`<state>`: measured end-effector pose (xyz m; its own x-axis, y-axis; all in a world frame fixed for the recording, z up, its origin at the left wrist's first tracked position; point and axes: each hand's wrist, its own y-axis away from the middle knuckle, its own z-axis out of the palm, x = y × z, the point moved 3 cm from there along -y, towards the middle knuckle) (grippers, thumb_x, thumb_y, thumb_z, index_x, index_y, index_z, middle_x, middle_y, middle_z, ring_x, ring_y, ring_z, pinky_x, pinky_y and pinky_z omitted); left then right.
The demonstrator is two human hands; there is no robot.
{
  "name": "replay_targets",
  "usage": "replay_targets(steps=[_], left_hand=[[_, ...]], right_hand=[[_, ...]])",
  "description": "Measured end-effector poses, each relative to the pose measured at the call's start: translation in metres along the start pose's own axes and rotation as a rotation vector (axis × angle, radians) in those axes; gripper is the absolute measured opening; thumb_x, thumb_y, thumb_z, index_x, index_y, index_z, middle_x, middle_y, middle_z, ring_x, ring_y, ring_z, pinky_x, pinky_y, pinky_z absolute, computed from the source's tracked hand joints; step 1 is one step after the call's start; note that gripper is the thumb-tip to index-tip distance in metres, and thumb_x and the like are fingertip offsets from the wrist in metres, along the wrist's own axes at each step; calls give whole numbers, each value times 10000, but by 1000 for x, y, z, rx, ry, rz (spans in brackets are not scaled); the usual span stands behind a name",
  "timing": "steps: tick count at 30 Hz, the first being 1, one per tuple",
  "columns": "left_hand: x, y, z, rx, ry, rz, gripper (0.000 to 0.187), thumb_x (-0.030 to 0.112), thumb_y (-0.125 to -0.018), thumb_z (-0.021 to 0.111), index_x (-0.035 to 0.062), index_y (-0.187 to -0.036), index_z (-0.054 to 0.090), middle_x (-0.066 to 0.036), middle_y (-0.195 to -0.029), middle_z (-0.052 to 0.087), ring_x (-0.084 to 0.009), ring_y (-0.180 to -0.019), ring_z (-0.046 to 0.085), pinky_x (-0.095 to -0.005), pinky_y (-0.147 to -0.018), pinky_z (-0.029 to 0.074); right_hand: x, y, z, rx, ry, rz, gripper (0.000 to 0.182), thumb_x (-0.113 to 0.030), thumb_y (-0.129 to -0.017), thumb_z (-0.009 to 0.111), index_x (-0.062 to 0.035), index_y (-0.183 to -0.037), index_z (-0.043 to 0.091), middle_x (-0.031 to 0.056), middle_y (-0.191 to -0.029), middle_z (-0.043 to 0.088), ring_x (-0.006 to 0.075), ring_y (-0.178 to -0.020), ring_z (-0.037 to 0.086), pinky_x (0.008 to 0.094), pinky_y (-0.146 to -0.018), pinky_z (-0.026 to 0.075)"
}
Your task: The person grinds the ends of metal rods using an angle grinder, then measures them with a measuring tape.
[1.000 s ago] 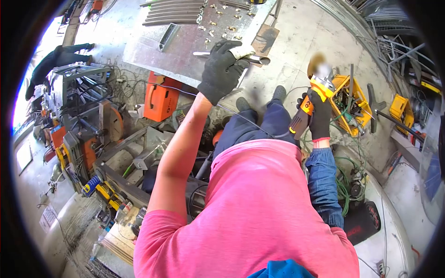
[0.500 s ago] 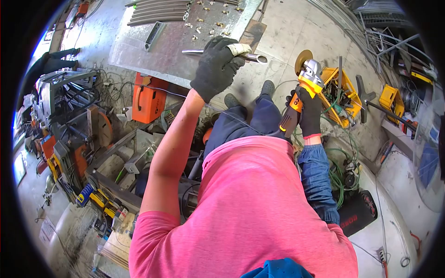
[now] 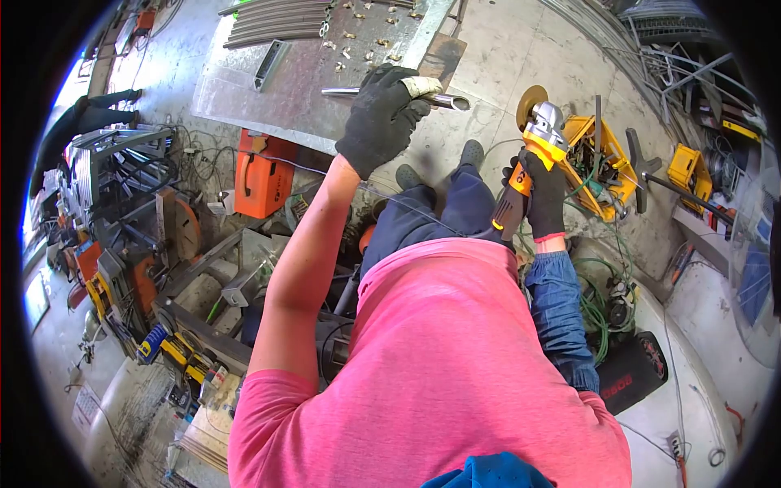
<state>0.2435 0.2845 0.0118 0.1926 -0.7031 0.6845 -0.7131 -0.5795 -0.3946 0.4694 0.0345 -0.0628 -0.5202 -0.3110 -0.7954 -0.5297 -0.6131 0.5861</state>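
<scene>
My left hand (image 3: pixel 378 118), in a black glove with pale wrapping on a finger, is closed around a shiny metal tube (image 3: pixel 451 102). The tube's angled open end points right, and its other end shows left of the glove over the metal table (image 3: pixel 305 93). In my black-gloved right hand (image 3: pixel 543 191) is an orange and black angle grinder (image 3: pixel 514 199), held upright with its silver head up. A brown disc (image 3: pixel 532 107) sits on the head, apart from the tube. Part of the grinder's body hides my right fingers.
Several grey tubes (image 3: pixel 272 24) and small metal pieces (image 3: pixel 382 42) lie on the table beside a short channel piece (image 3: pixel 269 63). An orange machine case (image 3: pixel 264 175) stands left of my legs. A yellow crate (image 3: pixel 606 175) of tools is at right, with cables on the floor.
</scene>
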Motion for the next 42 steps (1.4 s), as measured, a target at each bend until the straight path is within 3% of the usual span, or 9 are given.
replay_targets(steps=[13,16,24,32,34,35,36,40,42], left_hand=[[5,9,-2,-32,22,-103,393,29,-863,775,72,-1253,798,-159,-1216,764,-377,-1178,699,-456,-1030,552],[4,8,0,79,1,-30,334,141,-862,812,121,-1194,819,-130,-1152,765,-383,-1094,691,-499,-979,534],[3,14,11,111,-149,-65,390,125,-762,852,122,-1147,785,-129,-1158,760,-403,-1150,689,-516,-1004,543],[0,10,30,164,-202,-2,334,167,-813,851,142,-1140,786,-115,-1054,744,-391,-1031,698,-508,-914,546],[-24,4,42,-55,-335,-111,234,244,-918,822,147,-1130,799,-138,-1055,750,-377,-963,716,-499,-888,564],[-41,-4,47,-302,-506,-182,285,402,-1035,702,176,-1179,798,-126,-1002,763,-321,-945,770,-503,-843,593],[-50,-14,44,-398,-456,-264,318,424,-1055,671,153,-1159,801,-149,-1028,784,-333,-974,787,-539,-855,601],[-60,-61,30,-806,-796,-230,307,246,-1075,543,118,-1228,778,-181,-1263,788,-392,-1122,778,-531,-951,617],[-60,-78,25,-797,-716,-177,345,193,-1057,517,121,-1284,766,-193,-1272,788,-401,-1156,772,-533,-987,610]], right_hand=[[3,1,-3,7,-6,-37,342,-264,-1023,752,-6,-1232,670,109,-1017,731,274,-856,789,412,-758,674],[7,1,-4,3,-26,-45,346,-267,-1023,752,-7,-1236,670,113,-1025,737,275,-859,789,413,-759,674],[4,5,-3,-22,-23,-22,385,-275,-1027,752,-8,-1291,661,126,-1053,749,287,-875,790,427,-773,678],[3,6,-5,22,2,-32,381,-282,-1025,757,1,-1267,672,118,-1051,745,284,-877,799,415,-756,681],[4,4,-7,8,-10,-42,379,-286,-1024,757,-1,-1262,676,115,-1051,743,282,-878,801,411,-756,681],[7,5,-7,-6,-19,-49,378,-290,-1023,757,-3,-1256,680,112,-1050,741,281,-879,803,407,-756,681],[8,9,-8,-3,-26,-44,378,-290,-1023,757,-3,-1256,680,112,-1050,741,281,-879,803,407,-756,681],[14,1,-8,-8,-37,-29,386,-303,-1018,756,-5,-1249,676,104,-1038,738,270,-870,798,401,-776,679],[17,-1,-11,-17,-5,-118,386,-302,-1016,761,-5,-1246,674,101,-1033,738,264,-865,796,398,-782,678]])
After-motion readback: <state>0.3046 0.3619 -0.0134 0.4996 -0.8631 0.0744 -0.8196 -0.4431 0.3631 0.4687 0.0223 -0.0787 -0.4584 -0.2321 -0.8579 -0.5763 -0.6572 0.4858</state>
